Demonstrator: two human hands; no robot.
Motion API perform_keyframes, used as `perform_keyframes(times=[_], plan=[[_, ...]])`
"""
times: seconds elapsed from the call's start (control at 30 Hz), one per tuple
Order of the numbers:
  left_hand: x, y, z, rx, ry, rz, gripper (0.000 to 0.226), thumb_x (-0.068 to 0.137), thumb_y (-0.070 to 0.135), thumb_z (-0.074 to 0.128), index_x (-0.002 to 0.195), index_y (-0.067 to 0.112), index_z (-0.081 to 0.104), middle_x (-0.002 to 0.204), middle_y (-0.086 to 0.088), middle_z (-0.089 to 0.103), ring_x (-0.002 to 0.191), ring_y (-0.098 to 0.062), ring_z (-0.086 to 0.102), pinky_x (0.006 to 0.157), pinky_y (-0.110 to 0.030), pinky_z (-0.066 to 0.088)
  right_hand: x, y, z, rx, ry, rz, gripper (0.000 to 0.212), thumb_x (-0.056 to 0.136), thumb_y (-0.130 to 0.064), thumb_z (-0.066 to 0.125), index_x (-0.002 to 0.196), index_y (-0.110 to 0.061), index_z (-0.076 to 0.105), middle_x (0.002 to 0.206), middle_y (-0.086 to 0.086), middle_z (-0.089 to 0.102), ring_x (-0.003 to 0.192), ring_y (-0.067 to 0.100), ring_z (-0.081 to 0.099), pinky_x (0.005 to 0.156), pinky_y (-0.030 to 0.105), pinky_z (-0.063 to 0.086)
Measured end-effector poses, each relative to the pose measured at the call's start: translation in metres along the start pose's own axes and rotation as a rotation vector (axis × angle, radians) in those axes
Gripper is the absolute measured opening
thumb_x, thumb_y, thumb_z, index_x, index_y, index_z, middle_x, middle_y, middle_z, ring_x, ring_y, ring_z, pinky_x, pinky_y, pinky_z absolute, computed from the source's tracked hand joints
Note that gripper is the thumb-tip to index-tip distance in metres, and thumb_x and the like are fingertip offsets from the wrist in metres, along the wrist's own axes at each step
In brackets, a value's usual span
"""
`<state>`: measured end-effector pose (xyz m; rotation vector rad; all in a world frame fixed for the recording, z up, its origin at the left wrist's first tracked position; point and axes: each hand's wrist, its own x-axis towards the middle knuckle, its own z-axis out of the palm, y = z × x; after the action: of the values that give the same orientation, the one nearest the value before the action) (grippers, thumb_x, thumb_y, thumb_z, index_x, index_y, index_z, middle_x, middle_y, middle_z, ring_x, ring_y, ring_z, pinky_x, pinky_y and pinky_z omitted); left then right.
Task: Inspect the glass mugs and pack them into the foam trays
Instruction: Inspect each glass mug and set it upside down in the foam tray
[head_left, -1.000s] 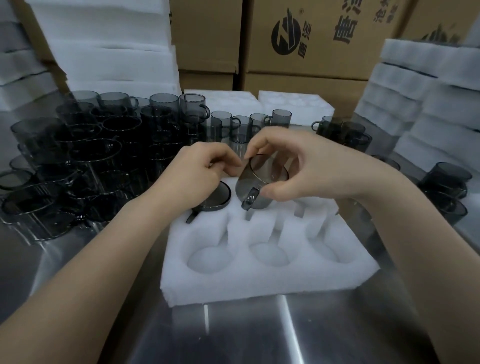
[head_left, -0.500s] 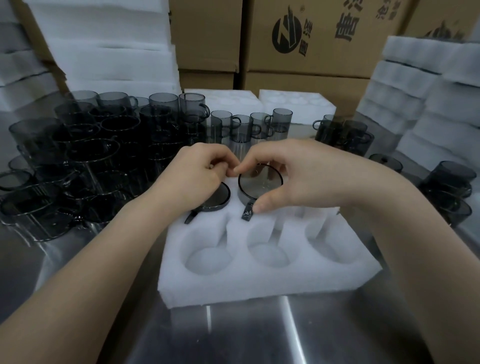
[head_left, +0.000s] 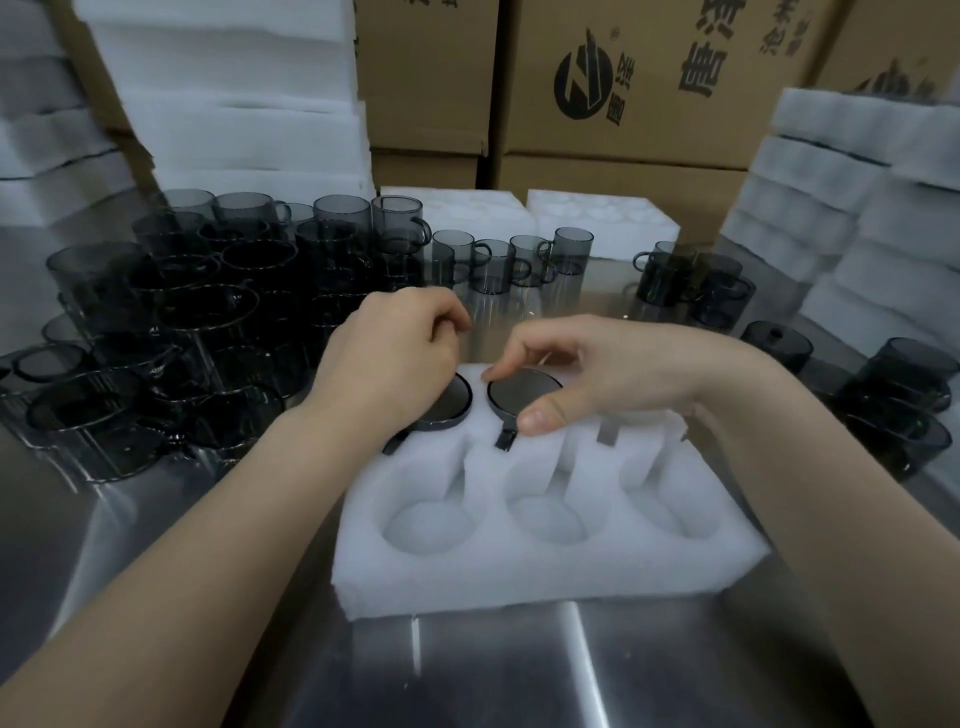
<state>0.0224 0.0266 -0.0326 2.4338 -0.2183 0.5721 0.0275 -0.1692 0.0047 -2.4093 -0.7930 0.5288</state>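
- Steel table (head_left: 519, 675), centre frame, bears a foam tray (head_left: 519, 577).
- Right hand (head_left: 597, 369) pinches a mug (head_left: 524, 395) between forefinger and thumb, seated in the tray's far middle pocket.
- Left hand (head_left: 395, 358) is clenched and empty, just left of it.

Foam tray (head_left: 545, 577) on metal table (head_left: 519, 675). Far row holds two dark glass mugs, handles pointing near: left mug (head_left: 453, 404), middle mug (head_left: 522, 397). Right hand (head_left: 597, 374) curls over middle mug, fingertip and thumb at its rim. Left hand (head_left: 389, 358), fingers curled, above left mug. Loose mugs (head_left: 182, 332) crowd the far left.
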Motion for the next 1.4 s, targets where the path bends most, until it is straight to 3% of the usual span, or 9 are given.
perform_keyframes(times=[0.1,0.17,0.3,0.43,0.57,0.97,1.1,1.27,1.4], plan=[[0.003,-0.006,-0.007,0.079,0.167,-0.100,0.024,0.088,0.015,0.049,0.099,0.021,0.070,0.097,-0.001,0.064,0.085,-0.029,0.060,0.069,-0.032,0.042,-0.002,0.006,0.002,0.048,0.006,-0.010,0.043,0.065,-0.055,0.073,0.106,-0.045,0.064,0.116,-0.035,0.058,0.119,-0.012,0.048,0.110,0.027,0.035],[0.006,-0.012,-0.011,0.127,0.145,-0.174,0.022,0.089,0.015,0.052,0.103,0.012,0.069,0.106,-0.009,0.063,0.088,-0.030,0.058,0.071,-0.032,0.040,-0.003,0.009,0.002,0.058,0.000,-0.017,0.043,0.065,-0.057,0.073,0.106,-0.048,0.063,0.120,-0.037,0.056,0.122,-0.012,0.046,0.113,0.032,0.033],[0.007,-0.020,-0.009,0.126,0.009,-0.318,0.025,0.089,0.020,0.055,0.101,0.002,0.067,0.081,-0.007,0.056,0.059,-0.015,0.041,0.054,-0.027,0.036,-0.002,0.010,0.003,0.057,0.004,-0.031,0.045,0.066,-0.064,0.075,0.108,-0.051,0.062,0.125,-0.033,0.055,0.126,-0.011,0.043,0.114,0.037,0.033],[0.009,-0.023,-0.010,0.039,-0.009,-0.333,0.020,0.089,0.018,0.053,0.096,0.010,0.070,0.092,-0.009,0.066,0.073,-0.021,0.053,0.053,-0.023,0.038,-0.003,0.013,0.005,0.047,0.017,-0.031,0.050,0.063,-0.067,0.072,0.109,-0.052,0.061,0.127,-0.028,0.055,0.127,-0.008,0.044,0.111,0.038,0.038],[0.009,-0.022,-0.010,0.007,-0.015,-0.314,0.017,0.088,0.015,0.054,0.096,0.015,0.070,0.097,-0.006,0.067,0.091,-0.023,0.059,0.072,-0.030,0.044,-0.002,0.013,0.004,0.041,0.014,-0.038,0.050,0.063,-0.067,0.070,0.110,-0.053,0.060,0.125,-0.029,0.056,0.125,-0.010,0.045,0.114,0.037,0.033],[0.009,-0.025,-0.018,0.051,0.057,-0.290,0.026,0.079,-0.001,0.058,0.081,0.023,0.064,0.089,-0.005,0.068,0.094,-0.025,0.061,0.076,-0.032,0.048,-0.002,0.016,0.005,0.071,0.012,-0.047,0.050,0.065,-0.066,0.074,0.111,-0.052,0.060,0.125,-0.031,0.055,0.126,-0.011,0.043,0.114,0.038,0.033],[0.009,-0.020,-0.021,0.029,0.075,-0.204,0.030,0.078,0.000,0.058,0.075,0.030,0.061,0.078,0.004,0.067,0.088,-0.020,0.063,0.076,-0.029,0.049,-0.001,0.014,0.005,0.100,0.118,-0.028,0.047,0.072,-0.065,0.067,0.115,-0.047,0.062,0.121,-0.019,0.061,0.117,0.001,0.055,0.105,0.041,0.045],[0.004,-0.006,-0.023,-0.120,0.127,0.045,0.022,0.079,0.005,0.065,0.086,0.026,0.065,0.078,0.015,0.066,0.070,-0.005,0.061,0.070,-0.016,0.048,0.012,0.008,0.008,0.386,0.447,0.012,0.046,0.085,-0.051,0.061,0.128,-0.036,0.054,0.116,-0.011,0.064,0.098,0.007,0.068,0.088,0.026,0.053],[-0.002,0.003,-0.023,-0.257,0.126,0.258,0.021,0.081,-0.001,0.066,0.095,0.014,0.069,0.086,0.015,0.067,0.077,-0.005,0.063,0.075,-0.015,0.051,0.021,0.006,0.000,0.769,0.416,0.041,0.048,0.097,-0.040,0.053,0.143,-0.030,0.044,0.133,0.007,0.058,0.104,0.025,0.068,0.084,0.035,0.057]])
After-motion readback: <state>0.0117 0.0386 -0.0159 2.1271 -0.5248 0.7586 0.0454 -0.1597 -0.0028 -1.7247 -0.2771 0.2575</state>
